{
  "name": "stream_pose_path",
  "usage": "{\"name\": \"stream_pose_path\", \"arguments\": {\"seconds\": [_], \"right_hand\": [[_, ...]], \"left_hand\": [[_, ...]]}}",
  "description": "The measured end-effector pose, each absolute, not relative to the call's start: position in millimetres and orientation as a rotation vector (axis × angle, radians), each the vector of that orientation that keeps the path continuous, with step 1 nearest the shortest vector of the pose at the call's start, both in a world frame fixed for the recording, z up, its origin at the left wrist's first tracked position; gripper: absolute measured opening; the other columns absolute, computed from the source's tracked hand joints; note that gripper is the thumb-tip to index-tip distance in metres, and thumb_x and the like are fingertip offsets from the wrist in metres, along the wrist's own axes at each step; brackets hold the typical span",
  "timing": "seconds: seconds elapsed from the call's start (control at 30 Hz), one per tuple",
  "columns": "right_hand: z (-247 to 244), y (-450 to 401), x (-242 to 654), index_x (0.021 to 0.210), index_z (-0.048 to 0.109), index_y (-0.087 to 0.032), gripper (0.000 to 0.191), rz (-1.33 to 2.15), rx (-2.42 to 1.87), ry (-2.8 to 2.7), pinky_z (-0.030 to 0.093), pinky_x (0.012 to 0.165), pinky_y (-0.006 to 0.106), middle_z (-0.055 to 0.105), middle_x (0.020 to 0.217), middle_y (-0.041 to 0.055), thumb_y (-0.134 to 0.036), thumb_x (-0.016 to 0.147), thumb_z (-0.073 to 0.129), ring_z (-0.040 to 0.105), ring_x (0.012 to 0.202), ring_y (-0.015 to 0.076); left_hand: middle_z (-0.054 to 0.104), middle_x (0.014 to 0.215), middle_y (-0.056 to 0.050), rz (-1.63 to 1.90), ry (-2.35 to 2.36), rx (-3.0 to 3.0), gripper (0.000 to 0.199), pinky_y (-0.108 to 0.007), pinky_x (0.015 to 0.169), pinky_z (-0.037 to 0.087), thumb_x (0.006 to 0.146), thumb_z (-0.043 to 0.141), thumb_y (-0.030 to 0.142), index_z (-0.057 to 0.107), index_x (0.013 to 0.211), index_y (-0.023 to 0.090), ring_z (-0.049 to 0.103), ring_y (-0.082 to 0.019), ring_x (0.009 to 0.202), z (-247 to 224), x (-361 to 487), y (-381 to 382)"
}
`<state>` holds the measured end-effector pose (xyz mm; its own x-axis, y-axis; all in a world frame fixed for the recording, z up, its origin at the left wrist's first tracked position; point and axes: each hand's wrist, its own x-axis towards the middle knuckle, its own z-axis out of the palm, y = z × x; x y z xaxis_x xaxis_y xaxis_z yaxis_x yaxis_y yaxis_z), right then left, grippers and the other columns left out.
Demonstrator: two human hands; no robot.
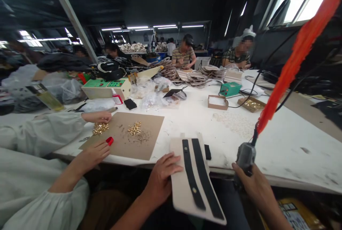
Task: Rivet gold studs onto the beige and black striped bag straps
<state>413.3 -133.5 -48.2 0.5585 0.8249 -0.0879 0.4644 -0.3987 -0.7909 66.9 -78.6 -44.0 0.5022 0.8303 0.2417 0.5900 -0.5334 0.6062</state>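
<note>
My left hand (162, 174) grips the left edge of a beige panel (177, 187), its fingers lying over the top face. Two black strips (201, 173) run lengthwise along the panel, and the left strip carries two small metal fittings. The panel tilts over the table's front edge, its near end beyond it. In my right hand (256, 183) is a grey-black corded power tool (245, 157), held upright just right of the panel. An orange-red wrapped cord (294, 59) rises from its top. The tool's lower end is hard to make out.
To the left, a co-worker's hands (97, 151) work by a brown board (149, 133) with gold metal pieces (135, 128). A green-and-cream machine (107, 88), plastic bags, a green box (230, 89) and cardboard trays (217, 103) stand farther back. Other people sit across the white table (280, 144).
</note>
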Motion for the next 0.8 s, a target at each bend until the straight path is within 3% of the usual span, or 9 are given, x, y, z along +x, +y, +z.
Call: {"name": "stream_pose_path", "arguments": {"seconds": [0.13,0.23,0.3,0.37,0.43,0.5,0.6,0.7,0.8], "right_hand": [[-47.5,-143.6,415.3,0.137,0.059,-0.017,0.083,0.626,-1.994,-0.989,0.049,0.105,0.051,0.067,0.130,0.0176,-0.077,0.080,0.060,0.063,0.123,0.0388],[-47.4,-156.1,421.3,0.153,0.045,-0.019,0.100,0.466,-1.944,-0.824,0.048,0.108,0.054,0.057,0.148,0.0161,-0.079,0.076,0.065,0.060,0.129,0.0393],[-42.2,-165.9,424.2,0.154,0.045,-0.020,0.100,0.273,-1.931,-0.766,0.046,0.111,0.058,0.055,0.151,0.0149,-0.077,0.075,0.066,0.060,0.128,0.0398],[-31.4,-175.0,422.4,0.150,0.050,-0.022,0.091,0.155,-1.896,-0.787,0.043,0.113,0.060,0.058,0.148,0.0129,-0.075,0.078,0.065,0.062,0.125,0.0390],[-15.8,-182.1,414.2,0.148,0.053,-0.026,0.084,0.263,-1.814,-0.849,0.042,0.113,0.060,0.061,0.145,0.0106,-0.075,0.080,0.062,0.063,0.124,0.0378],[2.6,-186.6,401.0,0.150,0.052,-0.029,0.081,0.580,-1.660,-0.910,0.043,0.114,0.057,0.062,0.145,0.0101,-0.075,0.083,0.060,0.061,0.129,0.0369],[26.6,-189.2,387.5,0.149,0.056,-0.025,0.080,1.071,-1.378,-0.967,0.046,0.113,0.049,0.064,0.142,0.0127,-0.072,0.085,0.065,0.058,0.133,0.0361],[37.4,-199.1,405.8,0.138,0.067,-0.023,0.067,1.277,-1.334,-1.107,0.057,0.097,0.045,0.074,0.122,0.0107,-0.063,0.084,0.070,0.068,0.114,0.0347],[40.6,-227.6,454.4,0.113,0.080,-0.028,0.049,0.941,-1.548,-1.245,0.060,0.072,0.037,0.077,0.090,0.0074,-0.053,0.070,0.084,0.073,0.085,0.0307]], "left_hand": [[0.075,0.126,-0.003,0.953,1.252,1.776,0.043,-0.047,0.122,0.048,0.093,0.058,0.055,0.075,0.119,0.026,0.067,-0.026,0.128,-1.7,99.4,-37.7],[0.074,0.128,-0.005,1.149,1.213,1.489,0.057,-0.042,0.115,0.053,0.088,0.062,0.063,0.072,0.125,0.021,0.069,-0.026,0.124,30.8,113.4,-11.5],[0.074,0.128,-0.007,1.254,1.084,1.274,0.060,-0.041,0.110,0.056,0.083,0.070,0.060,0.069,0.128,0.020,0.071,-0.025,0.118,48.8,119.1,-5.3],[0.075,0.124,-0.009,1.264,0.954,1.072,0.063,-0.040,0.104,0.060,0.078,0.077,0.056,0.068,0.127,0.017,0.074,-0.023,0.108,62.3,125.6,-10.1],[0.077,0.118,-0.011,1.180,0.873,0.922,0.063,-0.039,0.102,0.061,0.076,0.082,0.050,0.068,0.126,0.015,0.076,-0.022,0.100,70.0,136.0,-25.3],[0.078,0.112,-0.012,1.030,0.837,0.822,0.062,-0.038,0.099,0.061,0.076,0.082,0.048,0.067,0.127,0.015,0.076,-0.021,0.094,71.2,150.3,-48.4],[0.078,0.106,-0.012,0.757,0.808,0.832,0.059,-0.033,0.089,0.062,0.080,0.078,0.051,0.067,0.127,0.016,0.075,-0.019,0.088,60.6,169.8,-84.3],[0.076,0.094,-0.010,0.494,0.805,1.051,0.059,-0.024,0.073,0.058,0.080,0.073,0.063,0.072,0.111,0.013,0.070,-0.015,0.078,38.5,175.2,-96.6],[0.073,0.088,-0.007,0.310,0.900,1.344,0.068,-0.017,0.059,0.048,0.079,0.061,0.077,0.071,0.096,0.012,0.065,-0.012,0.071,14.6,168.1,-79.2]]}}
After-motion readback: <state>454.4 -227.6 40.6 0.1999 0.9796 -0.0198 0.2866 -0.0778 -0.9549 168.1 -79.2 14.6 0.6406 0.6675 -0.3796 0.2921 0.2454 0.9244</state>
